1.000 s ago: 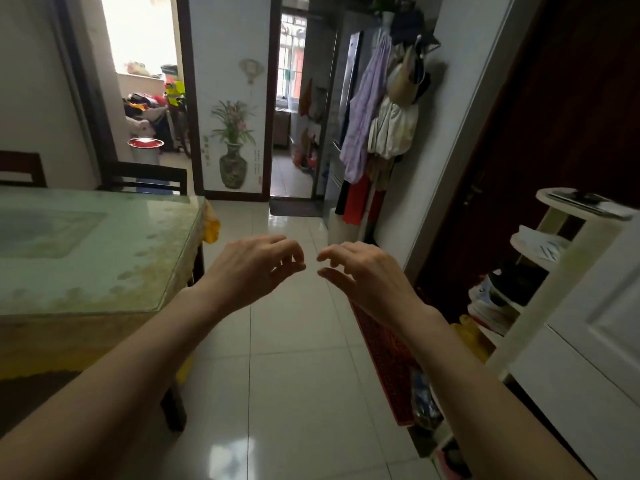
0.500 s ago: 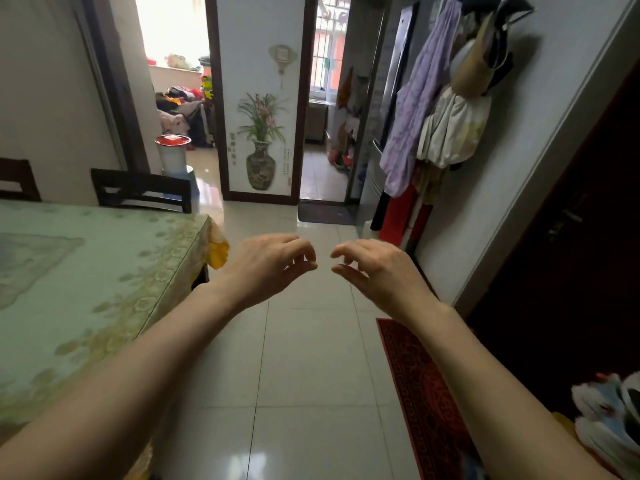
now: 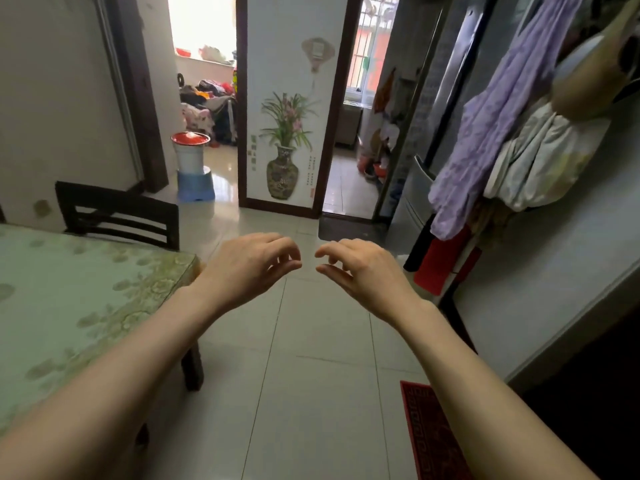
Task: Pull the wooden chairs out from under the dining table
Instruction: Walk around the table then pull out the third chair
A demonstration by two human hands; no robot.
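Observation:
A dining table with a green flowered cloth fills the left side. At its far end stands a dark wooden chair, pushed in so that only its slatted back shows above the tabletop. My left hand and my right hand hover side by side over the tiled floor, to the right of the table's corner. Both hold nothing, with their fingers loosely curled and apart. Neither hand touches the chair or the table.
A dark table leg stands on the floor near my left forearm. Hanging clothes line the right wall, with a red mat below. A white canister on a blue stool stands by the left doorway. A vase-painted panel separates two doorways.
The view has moved forward along the table toward the doorways, so the chair at the far end looks nearer and larger. My hands have kept their pose in front of me.

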